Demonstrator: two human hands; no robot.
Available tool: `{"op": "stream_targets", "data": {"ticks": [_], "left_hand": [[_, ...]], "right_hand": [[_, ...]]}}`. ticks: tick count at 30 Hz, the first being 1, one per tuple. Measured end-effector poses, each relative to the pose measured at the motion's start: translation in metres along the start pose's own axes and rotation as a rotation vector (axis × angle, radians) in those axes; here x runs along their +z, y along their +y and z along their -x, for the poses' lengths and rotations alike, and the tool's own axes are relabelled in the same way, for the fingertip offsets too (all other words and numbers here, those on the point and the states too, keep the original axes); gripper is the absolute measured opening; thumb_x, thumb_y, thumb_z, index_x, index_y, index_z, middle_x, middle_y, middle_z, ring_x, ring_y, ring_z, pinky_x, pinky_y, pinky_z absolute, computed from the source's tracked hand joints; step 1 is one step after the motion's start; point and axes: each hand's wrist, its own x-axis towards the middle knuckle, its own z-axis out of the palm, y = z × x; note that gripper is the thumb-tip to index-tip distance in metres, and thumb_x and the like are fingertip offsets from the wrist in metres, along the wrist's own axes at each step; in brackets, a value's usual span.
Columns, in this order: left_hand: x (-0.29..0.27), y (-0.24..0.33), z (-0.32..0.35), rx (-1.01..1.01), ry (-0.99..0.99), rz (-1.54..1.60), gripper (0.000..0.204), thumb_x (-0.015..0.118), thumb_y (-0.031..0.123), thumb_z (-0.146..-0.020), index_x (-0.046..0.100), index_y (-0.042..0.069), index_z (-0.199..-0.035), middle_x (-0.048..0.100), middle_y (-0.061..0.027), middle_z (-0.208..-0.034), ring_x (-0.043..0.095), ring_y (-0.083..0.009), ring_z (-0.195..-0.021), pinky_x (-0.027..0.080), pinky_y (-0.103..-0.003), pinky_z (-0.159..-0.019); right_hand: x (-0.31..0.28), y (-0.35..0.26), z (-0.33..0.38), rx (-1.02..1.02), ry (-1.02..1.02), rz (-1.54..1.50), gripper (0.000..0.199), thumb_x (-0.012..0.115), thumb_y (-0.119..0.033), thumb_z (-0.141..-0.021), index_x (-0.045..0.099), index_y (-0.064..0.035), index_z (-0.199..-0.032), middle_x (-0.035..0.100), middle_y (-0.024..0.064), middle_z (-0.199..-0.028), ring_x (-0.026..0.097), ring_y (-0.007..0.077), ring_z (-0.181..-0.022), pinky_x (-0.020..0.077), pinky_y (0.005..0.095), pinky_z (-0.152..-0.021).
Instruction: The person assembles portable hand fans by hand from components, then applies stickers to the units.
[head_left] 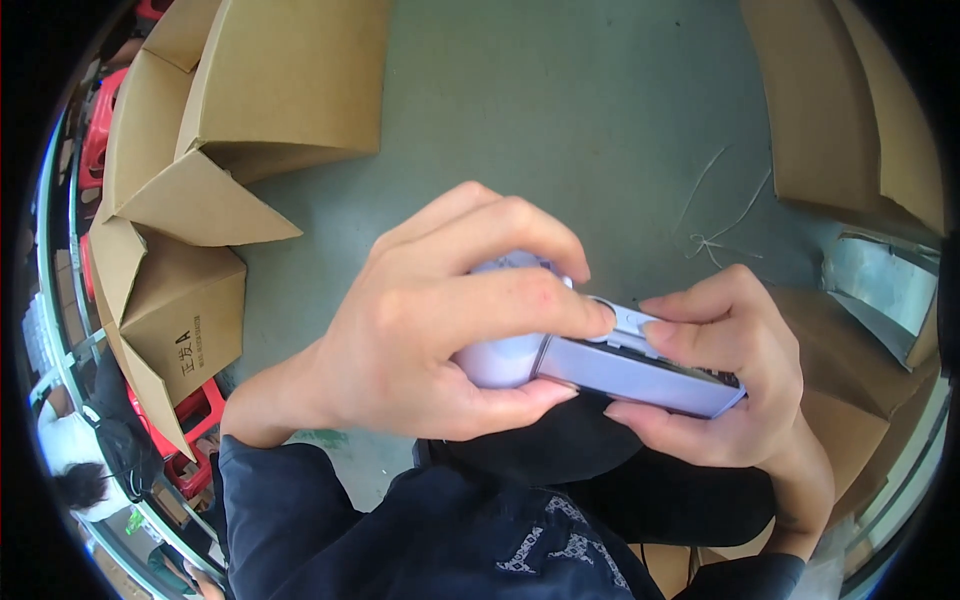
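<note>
Above my lap, both hands hold a lavender plastic device with a rounded end and a flat, boxy body [640,378]. My left hand [425,310] wraps round the rounded end, its index finger pressing near a small light-coloured piece [630,318] along the upper edge. My right hand [740,365] grips the boxy end between thumb and fingers, with fingertips on that same piece. A dark gap with inner parts shows along the body's upper side. Some of the device is hidden behind my fingers.
Open cardboard boxes [290,75] stand at the left, and more cardboard [820,110] is at the right. Thin pale string [705,240] lies on the grey-green floor [560,110]. Red stools [100,125] and a person [85,460] are visible at the far left.
</note>
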Motion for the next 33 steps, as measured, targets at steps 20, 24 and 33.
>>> {"op": "stream_targets", "data": {"ticks": [20,24,33], "left_hand": [[-0.014,-0.006,0.0,-0.001,-0.024,-0.008,0.037,0.089,0.015,-0.055,0.072,0.015,-0.088,0.066,-0.0049,-0.094,0.059,-0.0259,-0.081,0.051,-0.034,-0.068],[-0.012,-0.01,0.003,0.048,-0.016,-0.015,0.036,0.088,0.015,-0.059,0.071,0.016,-0.09,0.066,-0.0048,-0.097,0.06,-0.0267,-0.085,0.052,-0.034,-0.069],[-0.022,-0.023,-0.022,0.253,-0.034,0.008,0.055,0.087,0.011,-0.062,0.068,0.013,-0.114,0.06,-0.0163,-0.115,0.061,-0.0296,-0.102,0.055,-0.037,-0.079]], "right_hand": [[0.007,-0.002,-0.014,0.085,-0.071,-0.198,0.051,0.089,-0.009,-0.063,0.054,-0.0075,-0.1,0.056,0.0209,-0.105,0.059,0.017,-0.077,0.0485,0.0264,-0.059],[0.001,0.005,-0.012,0.139,-0.113,-0.337,0.048,0.084,-0.02,-0.069,0.057,-0.0044,-0.105,0.057,0.0202,-0.104,0.06,0.02,-0.08,0.0494,0.029,-0.067],[-0.021,-0.001,-0.019,0.342,-0.237,-0.349,0.065,0.072,-0.021,-0.074,0.05,0.0076,-0.128,0.057,0.0153,-0.115,0.06,0.0192,-0.096,0.0478,0.0305,-0.077]]}}
